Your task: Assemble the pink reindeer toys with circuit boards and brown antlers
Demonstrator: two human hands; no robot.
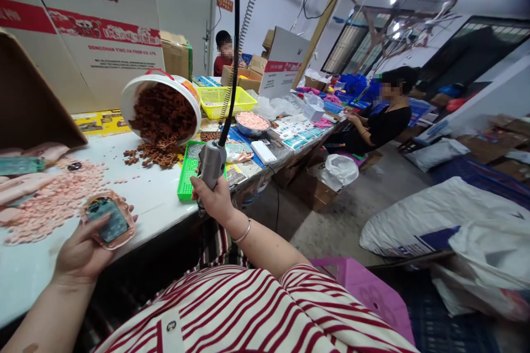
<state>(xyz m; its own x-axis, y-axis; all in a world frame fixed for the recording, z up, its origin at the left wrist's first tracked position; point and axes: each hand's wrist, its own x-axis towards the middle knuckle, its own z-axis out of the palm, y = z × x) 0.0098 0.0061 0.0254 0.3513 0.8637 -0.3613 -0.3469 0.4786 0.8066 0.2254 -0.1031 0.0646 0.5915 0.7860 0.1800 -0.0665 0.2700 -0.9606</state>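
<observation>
My left hand point(85, 245) is closed round a pink plastic casing point(124, 234) with a greenish circuit board point(108, 222) inside, the thumb lying across the board. In my right hand point(217, 201) is a grey electric screwdriver point(211, 164), gripped upright and hanging from a black cable. Its lower tip is over the green basket point(186, 181), which holds small metal screws point(194, 151). Left of the casing lies a spread of small pink pieces point(62, 198), with larger pink casings point(25, 187) at the table's left edge.
A white bucket point(197, 116) lies on its side, spilling brown pieces point(159, 151). Behind it stand a yellow basket point(248, 100), a metal bowl point(252, 131) of pink pieces and printed cartons point(120, 60). A person point(385, 121) sits farther along the table; another person point(221, 65) is behind it. White sacks point(430, 220) lie at right.
</observation>
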